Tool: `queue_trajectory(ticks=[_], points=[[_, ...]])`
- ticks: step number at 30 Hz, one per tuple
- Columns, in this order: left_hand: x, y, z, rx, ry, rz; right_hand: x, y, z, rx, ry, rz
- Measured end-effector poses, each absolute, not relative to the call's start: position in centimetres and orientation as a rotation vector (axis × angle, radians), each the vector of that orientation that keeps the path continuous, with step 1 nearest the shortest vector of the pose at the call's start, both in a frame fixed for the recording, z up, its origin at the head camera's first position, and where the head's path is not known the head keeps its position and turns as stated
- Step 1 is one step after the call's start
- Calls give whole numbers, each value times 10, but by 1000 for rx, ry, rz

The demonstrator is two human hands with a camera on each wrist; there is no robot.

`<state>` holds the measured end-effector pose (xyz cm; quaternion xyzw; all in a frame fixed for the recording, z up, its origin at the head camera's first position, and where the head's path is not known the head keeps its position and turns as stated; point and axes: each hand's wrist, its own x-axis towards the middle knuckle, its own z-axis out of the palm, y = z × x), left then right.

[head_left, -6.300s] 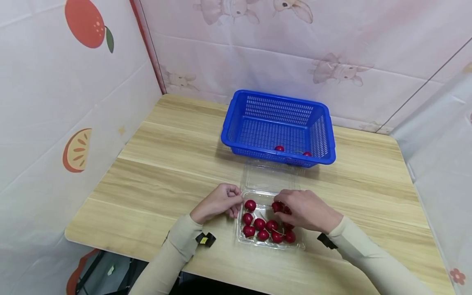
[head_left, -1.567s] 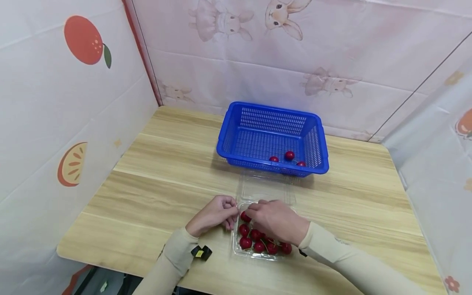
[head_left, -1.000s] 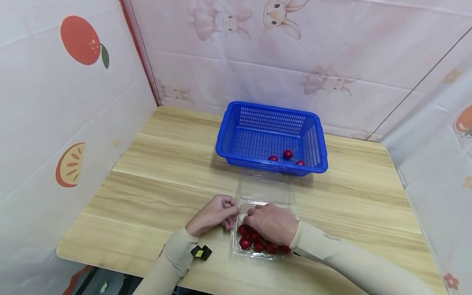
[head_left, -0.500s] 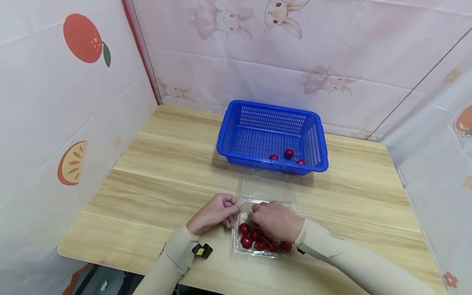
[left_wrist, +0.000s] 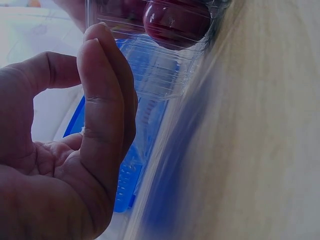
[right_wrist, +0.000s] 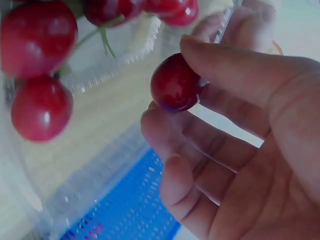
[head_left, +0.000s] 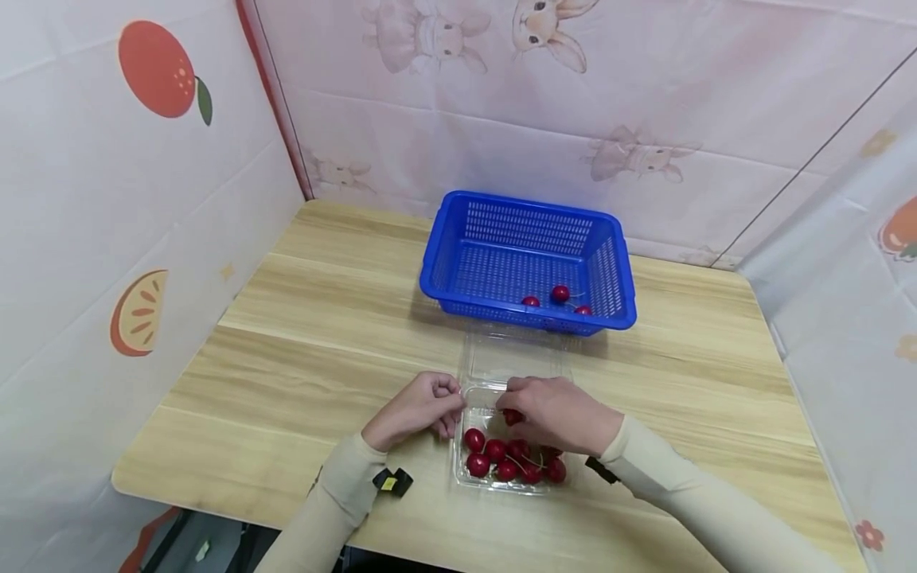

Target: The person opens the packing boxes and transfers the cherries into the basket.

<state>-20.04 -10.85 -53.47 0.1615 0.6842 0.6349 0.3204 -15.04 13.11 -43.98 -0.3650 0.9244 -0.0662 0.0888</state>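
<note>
Your right hand (head_left: 562, 412) pinches one dark red cherry (right_wrist: 175, 82) between thumb and fingertips (right_wrist: 155, 127), over the 12 o'clock half of the clear clamshell tray (head_left: 481, 415). Expect it to be light, smooth and slippery, probably firm yet easily bruised; hold it round its widest part with gentle pressure (a stem (right_wrist: 102, 30), like those among the tray's cherries (head_left: 505, 470), might snap). Your left hand (head_left: 419, 410) pinches the tray's rim at 10 o'clock, which should steady such thin, flexible plastic. Mind the edges: the tray wall rings your fingers' work, the open lid (head_left: 516, 358) lies toward 12, and the blue perforated basket (head_left: 526, 227) beyond stands taller. Sideways, the wooden tabletop (head_left: 308, 382) gives room toward 9 and 3 o'clock.
</note>
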Motion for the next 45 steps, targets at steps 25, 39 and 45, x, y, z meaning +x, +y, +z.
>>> queue_trajectory(ticks=[25,39,45], points=[[-197,-109,-533,392,1774,1679,-218,207,-358,-747,3049,-347],[-195,-108,-528,383,1763,1691,-265,244,-377,-498,3006,-325],[-196,-108,-529,381,1763,1690,-278,251,-391,-443,2952,-233]])
